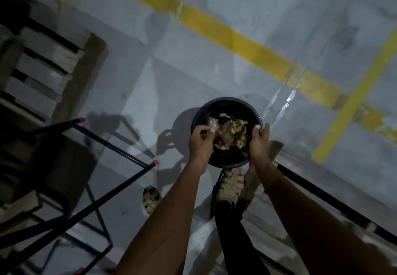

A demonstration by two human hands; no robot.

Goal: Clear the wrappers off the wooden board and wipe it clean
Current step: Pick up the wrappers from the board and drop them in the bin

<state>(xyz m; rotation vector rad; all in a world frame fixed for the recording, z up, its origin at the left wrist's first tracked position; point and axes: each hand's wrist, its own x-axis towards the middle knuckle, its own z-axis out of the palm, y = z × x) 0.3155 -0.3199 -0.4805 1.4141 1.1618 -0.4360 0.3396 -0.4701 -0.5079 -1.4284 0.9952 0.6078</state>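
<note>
In the head view, a dark round bin [227, 132] is seen from above on a grey concrete floor [214, 64] crossed by yellow painted lines [247, 45]. Crumpled wrappers [231, 134], clear and yellowish, are piled inside it. The left hand [200, 140] is held over the bin's left rim, its fingers curled and pinching what appears to be a clear wrapper at the edge of the pile. The right hand [258, 143] is placed at the bin's right rim, thumb on the rim; whether its fingers are wrapped round the edge cannot be told, as they are hidden behind the hand. A sandalled foot [228, 186] is seen just below the bin, and a second foot [151, 199] to the left. Dark metal legs with orange tips [155, 163], probably of a folding frame, are seen on the left, with stacked wooden slats [43, 64] beyond them. The wooden board itself is not in view.

The step in hand is judged to be the dropping of the gathered wrappers into the bin. For the next move, the pinched wrapper would need to be released over the bin's opening, clear of the rim. After that the board would have to be returned to and a cloth found, since the wiping is judged not yet begun.
</note>
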